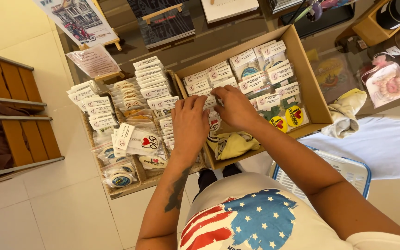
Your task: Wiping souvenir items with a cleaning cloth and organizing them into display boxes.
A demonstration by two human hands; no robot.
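My left hand [190,125] and my right hand [235,108] meet over the left part of an open cardboard box [309,88]. Rows of small clear packets with white header cards [255,78] fill the box. Both hands pinch at one such packet [214,121] between them; my fingers hide most of it. Round yellow badges with red hearts [294,115] lie at the box's near right. A yellow cloth [233,144] lies in the box's near corner under my right wrist.
A woven tray [116,187] on the left holds more carded packets [150,76] and round badges [120,178]. Framed prints on small easels [86,23] stand behind. A wooden bench [10,106] is far left, a white basket with blue rim [357,171] near right, a crumpled cloth [346,111] beside the box.
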